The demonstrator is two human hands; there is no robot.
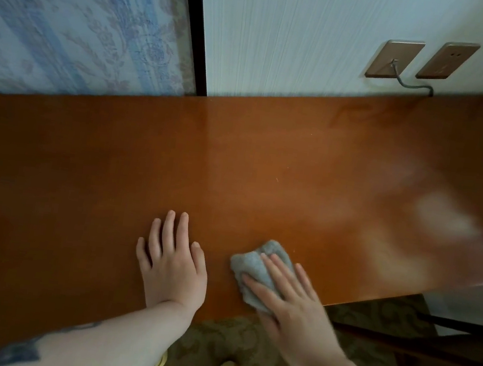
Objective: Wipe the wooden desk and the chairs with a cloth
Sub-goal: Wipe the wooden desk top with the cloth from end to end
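On the far left wall: we see patterned blue curtain fabric [71, 22], ending at a dark vertical strip [197, 29].
Desk: our wooden desk [83, 162] runs across the whole view, its polished top catching a pale reflection toward the right.
Left hand: our left hand [173, 261] lies flat on the desktop near the front edge, fingers straight and spread, holding nothing.
Cloth: the grey cloth [256, 269] sits bunched on the desk just right of that hand, near the front edge.
Right hand: our right hand [288, 304] presses down on the cloth with straight fingers laid over it.
Back wall: two bronze sockets [394, 60], a grey cable [412, 85] plugged into the left one.
Lower right: a dark chair [427, 351] stands on patterned carpet [212, 351].
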